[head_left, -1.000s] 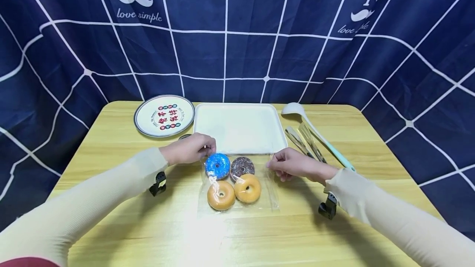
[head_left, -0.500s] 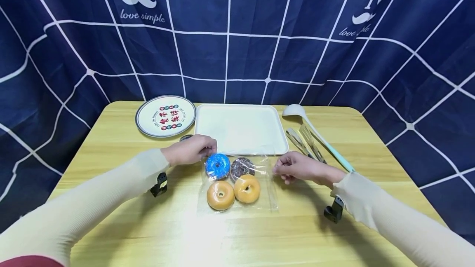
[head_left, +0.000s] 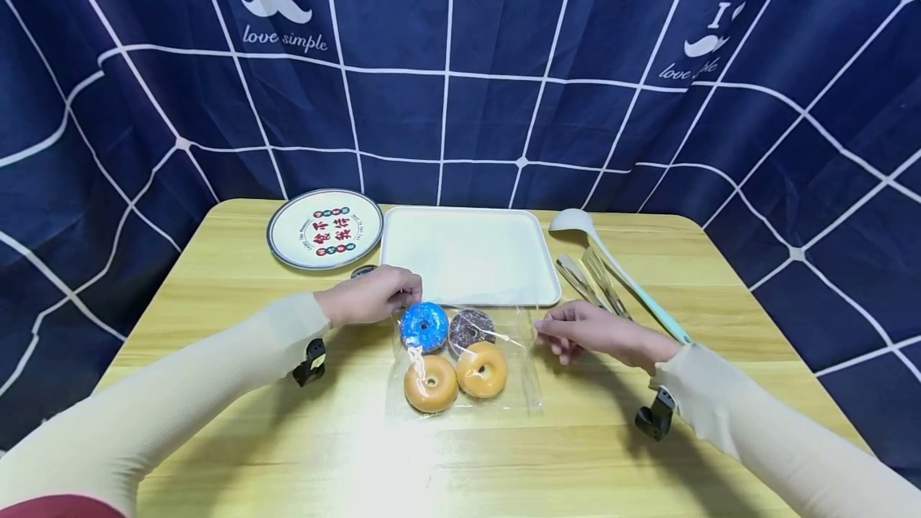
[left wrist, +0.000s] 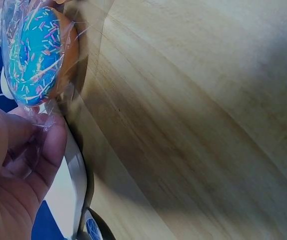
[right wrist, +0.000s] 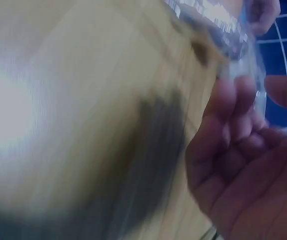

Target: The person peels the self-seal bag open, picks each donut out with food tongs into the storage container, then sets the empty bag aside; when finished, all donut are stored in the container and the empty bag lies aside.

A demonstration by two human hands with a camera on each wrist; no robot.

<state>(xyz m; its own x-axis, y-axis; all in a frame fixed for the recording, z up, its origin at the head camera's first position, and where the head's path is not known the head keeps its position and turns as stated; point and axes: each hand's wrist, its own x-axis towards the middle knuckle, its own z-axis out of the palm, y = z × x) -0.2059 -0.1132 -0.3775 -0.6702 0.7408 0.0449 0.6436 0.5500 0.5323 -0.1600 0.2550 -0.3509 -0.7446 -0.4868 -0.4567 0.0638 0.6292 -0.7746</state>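
Observation:
A clear plastic bag (head_left: pixel 518 402) lies on the table with doughnuts inside: a blue sprinkled doughnut (head_left: pixel 424 327), a chocolate doughnut (head_left: pixel 471 328) and two plain doughnuts (head_left: pixel 430 384). My left hand (head_left: pixel 370 295) pinches the bag's upper left corner, beside the blue doughnut (left wrist: pixel 38 57). At the upper right edge is my right hand (head_left: pixel 597 332), its fingers loosely curled. In the blurred right wrist view, a narrow gap shows between the thumb and fingertips of this hand (right wrist: pixel 248 145), with the film close by; no firm grip on it is visible.
Behind the bag stands a white rectangular tray (head_left: pixel 468 254), with a printed plate (head_left: pixel 302 242) to its left. A ladle (head_left: pixel 633 282) and metal utensils (head_left: pixel 597 278) lie on the right. A small dark round item (head_left: pixel 363 271) sits partly behind my left hand.
My right hand has shifted slightly rightward along the bag's edge, its fingers loosening. The left hand keeps its pinch on the corner, and the doughnuts stay in place.

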